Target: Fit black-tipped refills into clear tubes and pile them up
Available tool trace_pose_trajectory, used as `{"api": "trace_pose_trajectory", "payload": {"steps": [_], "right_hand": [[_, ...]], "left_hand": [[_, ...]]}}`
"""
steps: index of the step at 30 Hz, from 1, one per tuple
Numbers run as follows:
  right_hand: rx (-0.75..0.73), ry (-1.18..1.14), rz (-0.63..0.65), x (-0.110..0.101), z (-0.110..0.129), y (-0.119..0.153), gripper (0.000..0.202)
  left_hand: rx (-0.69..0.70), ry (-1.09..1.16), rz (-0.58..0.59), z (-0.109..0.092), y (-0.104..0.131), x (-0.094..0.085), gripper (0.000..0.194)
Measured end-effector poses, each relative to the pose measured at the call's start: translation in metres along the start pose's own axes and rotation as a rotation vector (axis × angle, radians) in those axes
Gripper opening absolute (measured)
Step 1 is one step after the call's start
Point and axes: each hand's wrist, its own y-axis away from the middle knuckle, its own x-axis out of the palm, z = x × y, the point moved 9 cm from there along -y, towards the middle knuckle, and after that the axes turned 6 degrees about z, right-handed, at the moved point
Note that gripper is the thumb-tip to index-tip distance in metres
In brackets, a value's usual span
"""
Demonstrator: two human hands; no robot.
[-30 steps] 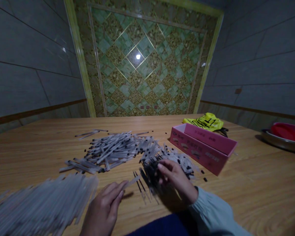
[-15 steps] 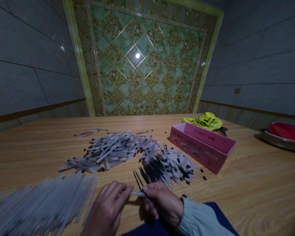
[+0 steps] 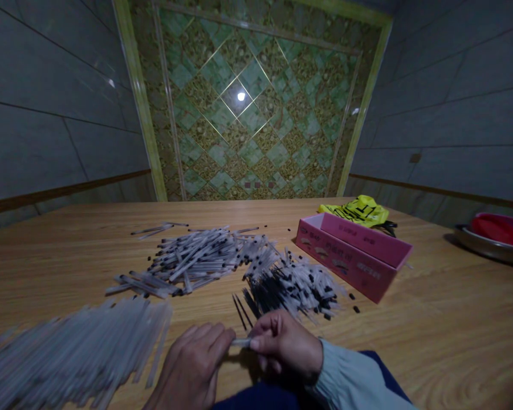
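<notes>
Between my two hands, near the table's front edge, is a short pale, translucent tube (image 3: 241,342). My left hand (image 3: 194,364) has its fingers closed on the tube's left end. The right end is pinched between thumb and fingers of my right hand (image 3: 284,347). Just beyond lie several thin black sticks (image 3: 240,312) and a heap of black-tipped clear pieces (image 3: 310,285). A pile of whitish tubes with dark ends (image 3: 200,253) is farther back. Many long clear tubes (image 3: 77,353) lie side by side at the front left.
An open pink box (image 3: 350,256) stands at the right, with a yellow bag (image 3: 361,210) behind it. At the far right is a metal tray (image 3: 487,246) holding a red item (image 3: 498,229). Small black bits (image 3: 356,310) are scattered near the box.
Both hands have shifted slightly, still with the tube between them. The right hand's fingers have curled up and less of the tube's length shows. The view has moved a little.
</notes>
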Motion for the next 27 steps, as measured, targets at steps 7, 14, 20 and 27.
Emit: {"api": "trace_pose_trajectory", "payload": {"steps": [7, 14, 20, 27], "right_hand": [[-0.641, 1.140, -0.148, 0.017, 0.059, 0.027, 0.021], [-0.407, 0.585, -0.194, -0.002, 0.042, 0.012, 0.037], [0.077, -0.168, 0.091, 0.014, -0.017, -0.005, 0.054], [-0.181, 0.230, -0.105, -0.005, 0.008, -0.001, 0.036]], "left_hand": [[-0.106, 0.164, 0.059, 0.009, 0.001, 0.007, 0.023], [-0.106, 0.150, 0.047, 0.011, 0.000, 0.004, 0.024], [-0.070, 0.072, 0.109, 0.004, -0.001, 0.009, 0.027], [-0.126, 0.108, 0.155, 0.007, 0.001, 0.018, 0.021]]}}
